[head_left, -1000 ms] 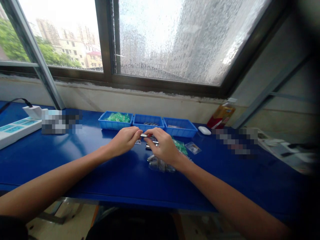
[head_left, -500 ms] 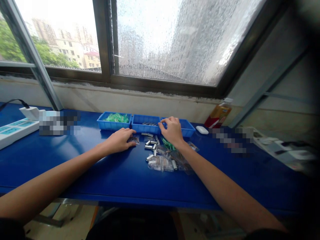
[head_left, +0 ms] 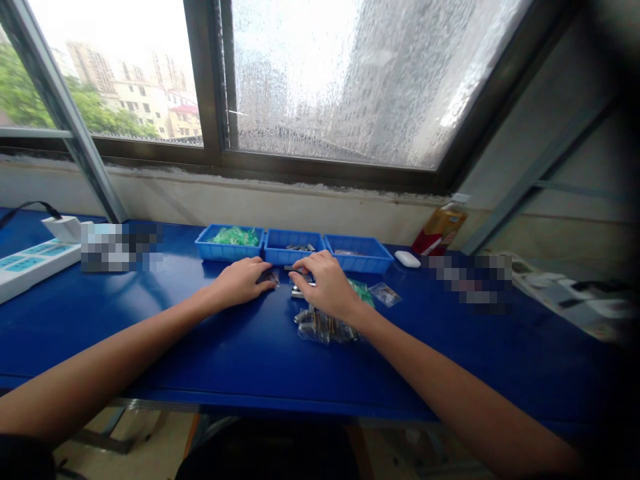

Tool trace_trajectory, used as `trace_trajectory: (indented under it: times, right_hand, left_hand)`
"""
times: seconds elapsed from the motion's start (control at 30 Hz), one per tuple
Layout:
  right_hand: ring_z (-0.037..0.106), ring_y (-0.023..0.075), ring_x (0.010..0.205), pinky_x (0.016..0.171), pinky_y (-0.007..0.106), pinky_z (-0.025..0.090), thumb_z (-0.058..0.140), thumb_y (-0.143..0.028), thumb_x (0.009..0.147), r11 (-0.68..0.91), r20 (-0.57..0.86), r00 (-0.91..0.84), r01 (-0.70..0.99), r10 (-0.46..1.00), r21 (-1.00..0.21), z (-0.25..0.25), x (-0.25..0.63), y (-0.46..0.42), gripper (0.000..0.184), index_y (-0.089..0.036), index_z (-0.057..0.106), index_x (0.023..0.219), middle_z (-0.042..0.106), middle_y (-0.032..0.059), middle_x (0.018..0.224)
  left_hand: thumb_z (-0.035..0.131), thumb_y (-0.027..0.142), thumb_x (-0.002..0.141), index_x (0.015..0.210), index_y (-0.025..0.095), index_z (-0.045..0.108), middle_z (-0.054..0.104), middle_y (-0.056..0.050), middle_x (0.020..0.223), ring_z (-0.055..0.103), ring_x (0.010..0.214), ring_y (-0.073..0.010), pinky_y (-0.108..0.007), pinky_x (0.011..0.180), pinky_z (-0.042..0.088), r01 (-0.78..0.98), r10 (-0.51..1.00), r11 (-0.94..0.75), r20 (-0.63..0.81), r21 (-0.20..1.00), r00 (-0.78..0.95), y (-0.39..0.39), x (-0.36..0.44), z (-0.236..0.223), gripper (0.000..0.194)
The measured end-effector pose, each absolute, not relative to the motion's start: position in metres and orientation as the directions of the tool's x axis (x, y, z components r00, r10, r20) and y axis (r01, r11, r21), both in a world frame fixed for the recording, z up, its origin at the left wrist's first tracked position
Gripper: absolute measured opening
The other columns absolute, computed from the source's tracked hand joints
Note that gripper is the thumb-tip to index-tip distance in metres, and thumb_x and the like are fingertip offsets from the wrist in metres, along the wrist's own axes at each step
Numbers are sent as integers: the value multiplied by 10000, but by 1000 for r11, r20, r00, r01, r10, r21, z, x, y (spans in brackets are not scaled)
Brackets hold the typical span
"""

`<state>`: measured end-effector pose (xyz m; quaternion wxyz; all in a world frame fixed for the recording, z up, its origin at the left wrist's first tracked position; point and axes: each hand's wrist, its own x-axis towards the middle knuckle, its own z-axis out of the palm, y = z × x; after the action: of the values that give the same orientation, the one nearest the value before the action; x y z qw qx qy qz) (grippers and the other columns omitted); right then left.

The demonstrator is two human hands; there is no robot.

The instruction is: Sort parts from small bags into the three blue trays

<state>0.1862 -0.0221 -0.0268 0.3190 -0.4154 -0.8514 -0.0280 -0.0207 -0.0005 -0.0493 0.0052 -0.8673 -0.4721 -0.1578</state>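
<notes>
Palm down on the blue table, my left hand (head_left: 245, 280) has its thumb and fingers apart around the edge of a small clear plastic bag (head_left: 275, 277). My right hand (head_left: 325, 283) hovers over several small silvery metal cylinders (head_left: 296, 293), thumb and forefinger spread with a gap between them. It partly hides the pile. Just below its wrist lie clear bags of metal parts (head_left: 327, 328). Green plastic pieces (head_left: 363, 291) show behind the right wrist, with another small clear bag (head_left: 385, 294) to their right.
Three blue bins stand in a row: the left bin (head_left: 227, 251) holds green pieces, the middle bin (head_left: 285, 255) metal pieces, the right bin (head_left: 367, 265) a few small things. A white case (head_left: 407, 259), a bottle (head_left: 443, 227) and a power strip (head_left: 40, 257) are around.
My right hand has come back from the middle and right bins, down and left to the metal pieces, and its fingers have spread. The left hand has stayed in place.
</notes>
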Motion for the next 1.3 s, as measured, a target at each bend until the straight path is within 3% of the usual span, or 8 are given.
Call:
trace_trajectory:
  times: [0.17,0.4,0.6,0.77,0.9,1.0,1.13,1.3]
  right_hand:
    - [522,199,814,769,354,399,529,-315,823,664,528,-470,698,708,-269,-32,188,-19,179,-170,633,842,625,53,758]
    - [538,155,757,722,301,433,579,-249,767,712,523,-489,553,698,-433,-29,187,-25,193,-159,600,936,598,40,792]
    - [481,94,513,492,225,391,527,-236,769,486,380,-310,438,871,-757,-26,181,-28,90,-167,536,711,552,-12,602]
    - [503,120,571,562,259,401,500,-176,773,614,609,-248,597,753,-516,-26,186,-29,67,-180,531,714,546,3,623]
    - [534,153,712,685,293,419,459,-146,804,727,646,-434,624,628,-288,-26,184,-35,123,-187,564,755,570,35,731]
    - [541,159,775,717,292,424,494,-170,798,732,611,-444,574,656,-367,-25,181,-36,107,-185,599,784,583,41,787]
    - [537,136,667,596,261,416,517,-363,808,505,396,-319,439,861,-743,-23,180,-31,240,-158,625,741,592,30,713]
    - [511,110,528,485,230,376,532,-327,759,253,192,-253,235,948,-939,-22,178,-28,197,-146,593,713,560,0,586]
  left_hand:
    - [506,352,811,897,189,631,650,-61,898,605,830,-210,-298,723,437,802,840,-533,284,269,463,-4,-18,-42,222]
    - [389,434,875,723,134,598,542,0,578,468,519,-103,-224,520,355,459,840,-425,150,780,522,-12,-9,-28,396]
    - [379,567,842,847,122,619,616,-64,817,501,596,-105,-225,522,393,272,914,-202,81,941,399,-19,-3,-28,506]
    - [414,612,798,818,103,599,580,-58,744,469,524,-83,-205,457,369,179,938,130,-180,975,297,-18,0,-30,543]
    - [554,462,784,795,125,556,571,-28,722,501,557,-79,-210,520,415,66,937,22,-43,998,346,-21,2,-28,337]
    - [558,359,801,787,140,544,579,-17,713,530,614,-100,-233,580,445,185,930,-292,234,938,282,-22,1,-28,220]
    - [515,252,835,837,163,600,623,-48,816,564,764,-148,-285,688,461,491,714,-691,603,530,355,-23,-1,-31,123]
    - [493,187,857,897,188,619,621,-59,927,556,881,-165,-322,808,457,512,509,-829,685,226,521,-27,1,-34,132]
